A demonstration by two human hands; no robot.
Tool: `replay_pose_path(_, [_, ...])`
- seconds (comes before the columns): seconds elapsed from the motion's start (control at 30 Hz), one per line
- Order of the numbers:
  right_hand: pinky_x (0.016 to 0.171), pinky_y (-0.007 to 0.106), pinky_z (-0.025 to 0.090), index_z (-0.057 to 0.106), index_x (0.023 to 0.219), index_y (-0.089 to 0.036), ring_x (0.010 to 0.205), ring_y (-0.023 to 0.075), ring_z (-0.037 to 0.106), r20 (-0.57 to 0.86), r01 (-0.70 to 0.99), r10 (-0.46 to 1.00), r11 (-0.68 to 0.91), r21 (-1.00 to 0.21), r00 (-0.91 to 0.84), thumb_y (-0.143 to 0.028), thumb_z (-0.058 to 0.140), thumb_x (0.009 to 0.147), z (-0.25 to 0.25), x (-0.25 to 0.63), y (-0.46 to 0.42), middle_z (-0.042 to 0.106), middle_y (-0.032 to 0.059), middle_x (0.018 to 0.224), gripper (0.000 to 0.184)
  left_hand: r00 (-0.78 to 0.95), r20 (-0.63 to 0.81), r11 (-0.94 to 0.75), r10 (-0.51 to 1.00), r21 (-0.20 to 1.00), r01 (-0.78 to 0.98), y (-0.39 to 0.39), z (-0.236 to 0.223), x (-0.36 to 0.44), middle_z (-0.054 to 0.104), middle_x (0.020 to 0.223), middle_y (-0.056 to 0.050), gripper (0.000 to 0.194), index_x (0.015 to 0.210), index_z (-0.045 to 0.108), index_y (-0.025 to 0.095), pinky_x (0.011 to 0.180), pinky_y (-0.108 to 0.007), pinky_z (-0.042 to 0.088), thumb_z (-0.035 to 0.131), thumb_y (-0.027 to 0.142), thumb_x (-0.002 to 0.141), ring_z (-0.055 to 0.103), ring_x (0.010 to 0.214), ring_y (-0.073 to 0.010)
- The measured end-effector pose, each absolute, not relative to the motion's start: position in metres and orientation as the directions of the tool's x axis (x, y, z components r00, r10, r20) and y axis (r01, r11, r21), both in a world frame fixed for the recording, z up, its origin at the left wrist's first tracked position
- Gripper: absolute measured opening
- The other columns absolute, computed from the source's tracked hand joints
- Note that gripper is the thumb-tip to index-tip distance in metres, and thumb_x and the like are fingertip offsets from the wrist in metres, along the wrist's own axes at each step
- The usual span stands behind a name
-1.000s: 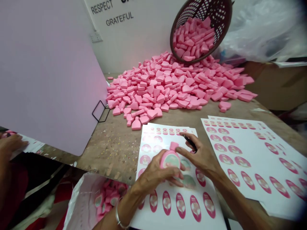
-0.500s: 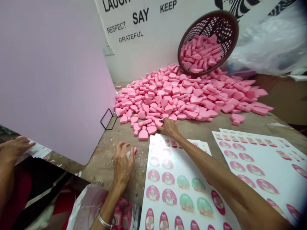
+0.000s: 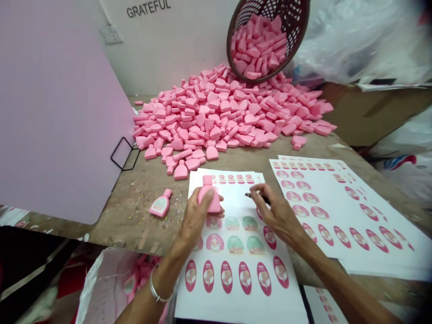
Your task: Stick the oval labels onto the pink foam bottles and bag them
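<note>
Holding a pink bottle-shaped foam piece (image 3: 211, 200) in the left hand (image 3: 195, 220).

A strip of scuffed wooden tabletop (image 3: 131, 202) left a passage between the heap of pink foam shapes (image 3: 216, 117) on the far side and the near sticker sheet (image 3: 236, 306), though a labelled foam bottle (image 3: 160, 203) lay in it. An upright lilac board (image 3: 57, 112) walled off the left, and the tilted basket (image 3: 266, 31) stood in the way beyond the heap. Above the sheet, the left hand (image 3: 195, 220) and right hand (image 3: 278, 216) crowded the middle, with a second sticker sheet (image 3: 337, 211) spread to the right.
</note>
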State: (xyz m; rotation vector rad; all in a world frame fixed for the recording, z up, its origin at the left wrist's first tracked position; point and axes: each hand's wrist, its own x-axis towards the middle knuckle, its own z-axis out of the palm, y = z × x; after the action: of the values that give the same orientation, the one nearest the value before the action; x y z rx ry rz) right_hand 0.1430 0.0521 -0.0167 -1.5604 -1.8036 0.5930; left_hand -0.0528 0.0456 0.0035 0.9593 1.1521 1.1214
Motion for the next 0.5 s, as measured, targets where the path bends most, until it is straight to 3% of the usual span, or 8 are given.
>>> replay_pose_path(0.1, [0.069,0.034,0.038,0.059,0.085,-0.021,0.072,0.0187,0.058,0.318,0.81,0.942,0.265,-0.522,-0.103,-0.035,0.05,0.091,-0.036,0.17,0.033,0.066,0.0031,0.078,0.018,0.195,-0.287,0.313,0.938,0.942,-0.119,0.027,-0.003,-0.039,0.066,0.081,-0.007,0.04,0.097,0.059,0.013,0.061,-0.028,0.056,0.059,0.05,0.083,0.065,0.061,-0.0149])
replay_pose_path(0.23, [0.07,0.034,0.033,0.06,0.084,-0.019,0.075,0.0197,0.058,0.455,0.885,0.873,0.343,-0.315,-0.177,-0.028,0.052,0.091,-0.05,0.175,0.016,0.067,0.0038,0.08,0.014,0.262,-0.356,0.391,0.897,0.916,-0.092,0.012,-0.013,-0.019,0.067,0.075,-0.007,0.048,0.11,0.057,0.013,0.065,-0.029,0.057,0.057,0.053,0.083,0.07,0.069,-0.0197])
replay_pose_path(0.4, [0.069,0.034,0.031,0.06,0.084,-0.018,0.075,0.0195,0.056,0.467,0.906,0.858,0.353,-0.233,-0.214,-0.025,0.051,0.092,-0.054,0.173,0.013,0.066,0.004,0.078,0.014,0.29,-0.346,0.385,0.892,0.919,-0.088,0.009,-0.021,-0.01,0.068,0.08,-0.009,0.049,0.112,0.055,0.013,0.069,-0.034,0.057,0.054,0.054,0.085,0.071,0.077,-0.0241])
replay_pose_path(0.5, [0.069,0.034,0.031,0.059,0.08,-0.019,0.074,0.0193,0.055,0.439,0.901,0.875,0.342,-0.267,-0.202,-0.026,0.052,0.091,-0.057,0.174,0.013,0.065,0.0032,0.075,0.014,0.28,-0.369,0.399,0.886,0.916,-0.054,0.009,-0.023,-0.01,0.069,0.081,-0.01,0.047,0.111,0.054,0.014,0.07,-0.034,0.057,0.054,0.054,0.085,0.072,0.079,-0.0247])
